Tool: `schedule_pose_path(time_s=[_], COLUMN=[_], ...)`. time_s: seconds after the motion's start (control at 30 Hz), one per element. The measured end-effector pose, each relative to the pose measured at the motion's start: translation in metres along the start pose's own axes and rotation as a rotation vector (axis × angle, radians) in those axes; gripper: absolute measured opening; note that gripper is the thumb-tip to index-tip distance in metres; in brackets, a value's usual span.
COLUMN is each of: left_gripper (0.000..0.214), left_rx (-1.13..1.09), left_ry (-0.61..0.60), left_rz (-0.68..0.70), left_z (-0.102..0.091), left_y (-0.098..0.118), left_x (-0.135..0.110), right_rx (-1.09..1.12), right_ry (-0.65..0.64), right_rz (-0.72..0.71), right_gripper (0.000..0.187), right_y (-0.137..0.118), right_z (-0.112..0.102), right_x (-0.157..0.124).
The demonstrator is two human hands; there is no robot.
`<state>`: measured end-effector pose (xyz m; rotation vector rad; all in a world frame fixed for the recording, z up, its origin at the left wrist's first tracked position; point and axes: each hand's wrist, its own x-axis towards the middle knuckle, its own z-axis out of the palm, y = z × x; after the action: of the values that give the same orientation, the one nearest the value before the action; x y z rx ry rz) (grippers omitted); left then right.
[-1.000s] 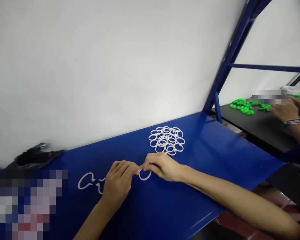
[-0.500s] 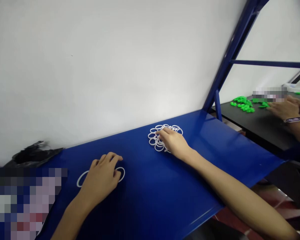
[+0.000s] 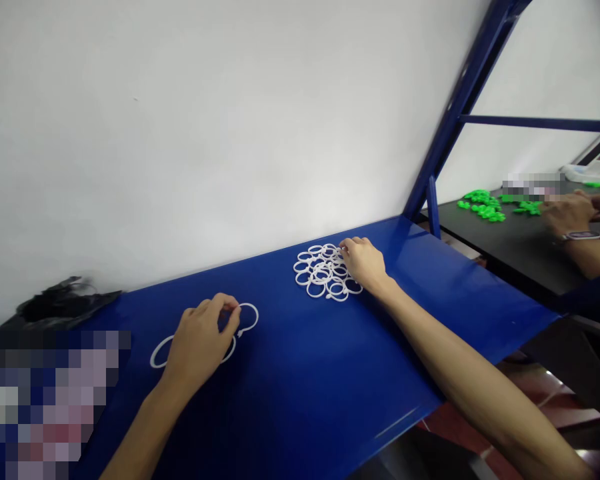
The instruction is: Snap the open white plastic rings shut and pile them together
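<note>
My left hand (image 3: 200, 340) rests on the blue shelf (image 3: 300, 373) with thumb and fingers pinched on the end of a chain of linked white rings (image 3: 247, 319); more of the chain shows to its left. A heap of several loose white rings (image 3: 320, 275) lies further back at the middle. My right hand (image 3: 365, 262) lies on the heap's right side, fingers curled onto a ring; whether it holds one I cannot make out.
A white wall stands right behind the shelf. A crumpled black bag (image 3: 60, 303) lies at the back left. A blue upright post (image 3: 455, 113) bounds the shelf on the right. Beyond it, another person's hands (image 3: 575, 213) work over green parts (image 3: 485, 207) on a black table.
My hands have parted from the ring they held together. The left hand took the chain leftward and set it on the shelf; the right hand reached back to the heap and shifted to its right side.
</note>
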<state>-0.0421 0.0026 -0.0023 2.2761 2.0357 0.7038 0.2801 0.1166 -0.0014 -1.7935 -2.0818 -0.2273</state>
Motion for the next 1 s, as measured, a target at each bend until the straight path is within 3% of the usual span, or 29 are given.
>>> schedule_pose_path(time_s=[0.13, 0.23, 0.3, 0.4, 0.5, 0.73, 1.0], left_gripper=[0.019, 0.020, 0.018, 0.015, 0.015, 0.021, 0.027], left_rx=[-0.175, -0.260, -0.249, -0.206, -0.242, -0.487, -0.661], left_ry=[0.104, 0.137, 0.140, 0.157, 0.143, 0.012, -0.191], left_rz=[-0.124, -0.152, -0.143, -0.077, -0.031, -0.117, 0.014], left_z=[-0.005, -0.002, 0.003, 0.011, 0.015, 0.010, 0.009], left_y=[0.008, 0.018, 0.025, 0.035, 0.040, 0.041, 0.048], left_x=[-0.001, -0.005, -0.007, -0.011, -0.014, -0.014, -0.016], right_rx=[0.041, 0.245, 0.449, 0.683, 0.760, 0.597, 0.674], right_ry=[0.078, 0.145, 0.092, -0.149, -0.271, -0.224, -0.222], right_rz=[-0.072, -0.264, -0.439, -0.629, -0.680, -0.796, -0.784], right_gripper=[0.023, 0.023, 0.023, 0.034, 0.046, 0.026, 0.025], right_y=[-0.008, -0.026, -0.043, -0.069, -0.086, -0.086, -0.083], right_z=[-0.007, -0.015, -0.019, -0.021, -0.023, -0.027, -0.014], right_x=[-0.003, -0.014, -0.028, -0.053, -0.072, -0.072, -0.070])
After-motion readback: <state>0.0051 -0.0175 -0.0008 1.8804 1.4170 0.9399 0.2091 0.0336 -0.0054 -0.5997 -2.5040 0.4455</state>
